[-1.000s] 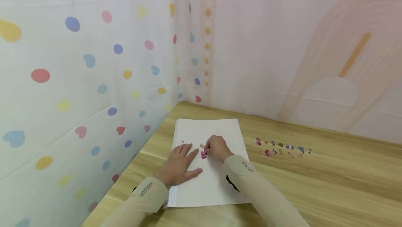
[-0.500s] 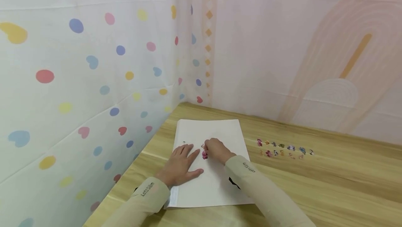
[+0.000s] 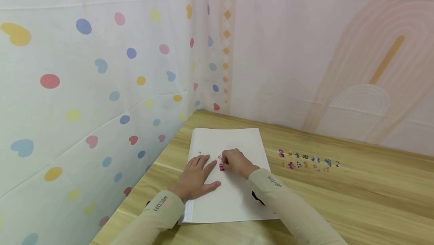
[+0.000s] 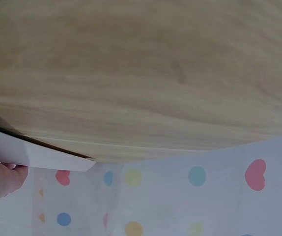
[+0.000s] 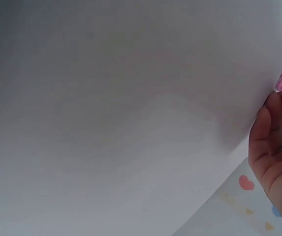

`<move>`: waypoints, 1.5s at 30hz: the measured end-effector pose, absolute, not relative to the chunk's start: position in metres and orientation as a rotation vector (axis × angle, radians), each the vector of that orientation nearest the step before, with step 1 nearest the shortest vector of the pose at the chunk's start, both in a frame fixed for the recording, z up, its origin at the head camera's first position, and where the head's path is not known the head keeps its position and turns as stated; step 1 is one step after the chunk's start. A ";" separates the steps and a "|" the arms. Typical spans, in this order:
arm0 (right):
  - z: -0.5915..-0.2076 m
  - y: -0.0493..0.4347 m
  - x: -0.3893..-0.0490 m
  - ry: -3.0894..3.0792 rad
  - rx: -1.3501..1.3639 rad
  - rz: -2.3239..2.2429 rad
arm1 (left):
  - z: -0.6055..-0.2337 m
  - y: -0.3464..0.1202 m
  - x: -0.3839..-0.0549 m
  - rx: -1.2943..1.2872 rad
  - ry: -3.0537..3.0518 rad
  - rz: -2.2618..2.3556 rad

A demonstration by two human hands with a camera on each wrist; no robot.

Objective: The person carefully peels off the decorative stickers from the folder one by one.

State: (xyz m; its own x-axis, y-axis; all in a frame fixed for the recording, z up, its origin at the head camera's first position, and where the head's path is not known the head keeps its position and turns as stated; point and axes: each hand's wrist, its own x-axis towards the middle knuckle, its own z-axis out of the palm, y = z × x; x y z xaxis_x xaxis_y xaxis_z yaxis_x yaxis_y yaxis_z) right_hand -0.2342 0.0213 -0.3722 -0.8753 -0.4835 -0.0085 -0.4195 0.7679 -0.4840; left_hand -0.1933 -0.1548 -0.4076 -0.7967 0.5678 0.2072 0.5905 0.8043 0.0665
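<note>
A white booklet or pad (image 3: 234, 203) lies on the wooden table. My left hand (image 3: 194, 179) rests on its left side, fingers spread. At the middle of the page, my right hand (image 3: 237, 162) has curled fingers and pinches a small pink cut-out, like a sticker (image 3: 221, 167). In the right wrist view the pink sticker (image 5: 281, 81) shows at the fingertips of the right hand (image 5: 276, 147), partly raised. Just above it on the page is a paler piece (image 3: 219, 157), partly covered by the hand. Part of my left hand (image 4: 1, 182) appears in the left wrist view.
Several small colourful cut-outs (image 3: 306, 164) lie in two rows on the table (image 3: 356, 188), right of the booklet. A tiny grey mark (image 3: 199, 152) sits near the page's left edge. Patterned curtains (image 3: 135, 98) close off the left and back.
My right hand went slightly up over the paler piece, then came back down beside the pink sticker. The left hand has stayed in place. The head view has shifted slightly.
</note>
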 end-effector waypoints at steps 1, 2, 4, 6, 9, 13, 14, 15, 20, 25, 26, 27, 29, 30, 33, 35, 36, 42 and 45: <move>-0.373 0.023 -0.234 2.821 -0.732 -0.765 | -0.408 -0.155 -0.193 -0.911 -2.816 -0.191; -0.374 0.024 -0.234 2.812 -0.743 -0.794 | -0.408 -0.155 -0.193 -0.911 -2.818 -0.188; -0.375 0.026 -0.234 2.792 -0.765 -0.835 | -0.408 -0.154 -0.193 -0.911 -2.821 -0.182; -0.375 0.028 -0.234 2.775 -0.808 -0.836 | -0.407 -0.154 -0.193 -0.910 -2.823 -0.177; -0.374 0.030 -0.235 2.751 -0.855 -0.835 | -0.407 -0.153 -0.193 -0.905 -2.821 -0.173; -0.374 0.032 -0.235 2.719 -0.886 -0.865 | -0.409 -0.153 -0.193 -0.908 -2.806 -0.175; -0.374 0.032 -0.235 2.717 -0.890 -0.873 | -0.409 -0.153 -0.193 -0.910 -2.803 -0.176; -0.374 0.032 -0.234 2.714 -0.892 -0.881 | -0.409 -0.153 -0.193 -0.913 -2.800 -0.175; -0.375 0.033 -0.232 2.707 -0.882 -0.930 | -0.409 -0.154 -0.192 -0.917 -2.805 -0.190; -0.373 0.035 -0.230 2.705 -0.851 -0.949 | -0.407 -0.153 -0.192 -0.914 -2.786 -0.191; -0.372 0.036 -0.229 2.706 -0.842 -0.957 | -0.407 -0.153 -0.193 -0.910 -2.788 -0.187; -0.371 0.037 -0.229 2.708 -0.838 -0.967 | -0.407 -0.153 -0.193 -0.907 -2.791 -0.182; -0.369 0.040 -0.228 2.704 -0.831 -1.005 | -0.408 -0.153 -0.194 -0.900 -2.801 -0.177; -0.368 0.042 -0.227 2.697 -0.828 -1.034 | -0.408 -0.153 -0.194 -0.896 -2.808 -0.174; -0.366 0.050 -0.225 2.679 -0.805 -1.116 | -0.409 -0.154 -0.194 -0.888 -2.809 -0.164; -0.366 0.057 -0.224 2.677 -0.779 -1.153 | -0.409 -0.154 -0.193 -0.887 -2.807 -0.168; -0.366 0.061 -0.224 2.676 -0.752 -1.168 | -0.409 -0.155 -0.193 -0.888 -2.807 -0.172; -0.368 0.096 -0.224 2.714 -0.544 -1.247 | -0.409 -0.155 -0.192 -0.884 -2.803 -0.166; -0.367 0.117 -0.223 2.730 -0.432 -1.286 | -0.409 -0.155 -0.192 -0.880 -2.807 -0.164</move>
State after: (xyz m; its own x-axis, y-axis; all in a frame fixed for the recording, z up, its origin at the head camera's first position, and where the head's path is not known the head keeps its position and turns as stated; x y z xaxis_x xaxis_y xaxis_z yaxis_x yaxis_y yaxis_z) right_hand -0.2227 0.1166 -0.3667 -0.9556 -0.2926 0.0359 -0.2139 0.6046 -0.7672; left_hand -0.1925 -0.1546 -0.4092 -0.8043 0.5530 0.2175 0.5746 0.8171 0.0475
